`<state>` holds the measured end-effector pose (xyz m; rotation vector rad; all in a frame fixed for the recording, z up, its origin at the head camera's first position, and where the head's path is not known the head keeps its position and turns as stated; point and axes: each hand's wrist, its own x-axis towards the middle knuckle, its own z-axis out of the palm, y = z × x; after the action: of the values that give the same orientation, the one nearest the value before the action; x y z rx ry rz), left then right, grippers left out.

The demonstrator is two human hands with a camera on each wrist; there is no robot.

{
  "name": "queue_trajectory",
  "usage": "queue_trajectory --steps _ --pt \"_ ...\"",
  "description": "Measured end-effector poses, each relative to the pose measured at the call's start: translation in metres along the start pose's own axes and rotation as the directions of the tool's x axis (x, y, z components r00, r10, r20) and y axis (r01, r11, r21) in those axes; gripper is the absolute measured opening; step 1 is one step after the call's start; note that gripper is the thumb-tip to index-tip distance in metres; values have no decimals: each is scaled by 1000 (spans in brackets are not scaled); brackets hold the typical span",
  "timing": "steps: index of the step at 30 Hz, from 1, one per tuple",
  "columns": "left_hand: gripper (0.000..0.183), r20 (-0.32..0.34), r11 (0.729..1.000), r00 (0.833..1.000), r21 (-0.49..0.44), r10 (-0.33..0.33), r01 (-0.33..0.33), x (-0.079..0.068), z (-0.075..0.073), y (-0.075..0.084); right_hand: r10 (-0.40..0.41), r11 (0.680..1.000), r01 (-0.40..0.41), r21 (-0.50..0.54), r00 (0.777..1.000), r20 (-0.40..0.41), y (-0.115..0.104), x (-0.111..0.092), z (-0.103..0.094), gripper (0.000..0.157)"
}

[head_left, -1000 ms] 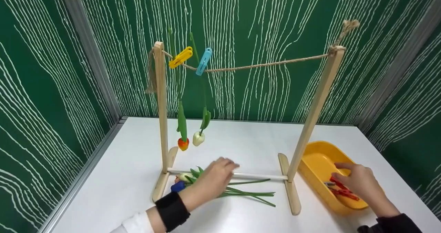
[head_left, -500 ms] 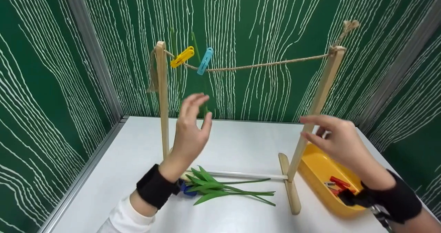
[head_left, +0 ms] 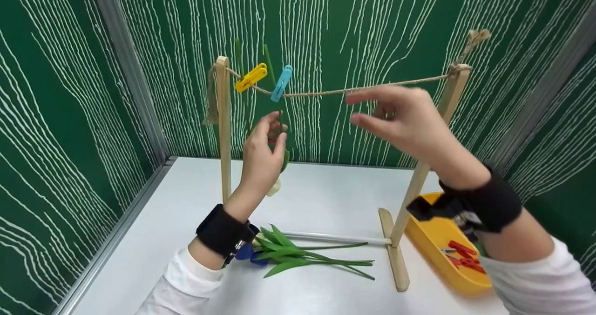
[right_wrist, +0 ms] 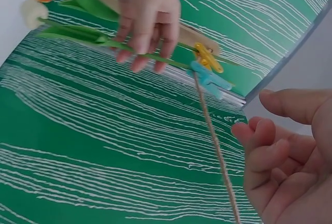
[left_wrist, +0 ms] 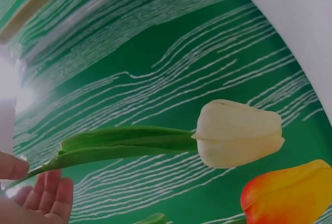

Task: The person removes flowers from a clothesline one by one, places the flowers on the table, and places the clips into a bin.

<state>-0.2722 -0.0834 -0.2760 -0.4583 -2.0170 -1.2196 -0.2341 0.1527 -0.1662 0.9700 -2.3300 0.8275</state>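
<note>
Below a rope (head_left: 321, 93) strung across a wooden stand (head_left: 224, 129), we see a white tulip (left_wrist: 238, 133) hanging bloom down from a blue clothespin (head_left: 281, 83). A person's left hand (head_left: 263, 154) is just under the rope, fingers loosely bent and the thumb apart, the tulip's stem running between them; how firmly they touch it, we cannot tell. Before the rope's right half we find the right hand (head_left: 405, 119), thumb and index finger spread, the others curled in. Nearer the rope's left end, a yellow clothespin (head_left: 251, 77) bears an orange-red tulip (left_wrist: 285, 195). Beneath the rope, we note more tulips (head_left: 291, 252) lying on the table (head_left: 186, 222); below its right end, a yellow tray (head_left: 430, 238) carries red clothespins (head_left: 463, 249).
</note>
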Motion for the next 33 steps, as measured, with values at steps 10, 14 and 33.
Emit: queue_trajectory --steps 10,14,33 --pt "29 -4 1000 1000 5 26 -26 0 0 -7 69 996 -67 -53 997 36 -23 71 8 31" --pt "29 -5 999 999 10 34 -34 -2 0 -8 98 993 -93 -72 992 78 -27 88 20 34" --pt "27 -28 998 998 21 60 -60 -4 -4 -12 70 997 -63 -46 983 168 -23 110 47 21"
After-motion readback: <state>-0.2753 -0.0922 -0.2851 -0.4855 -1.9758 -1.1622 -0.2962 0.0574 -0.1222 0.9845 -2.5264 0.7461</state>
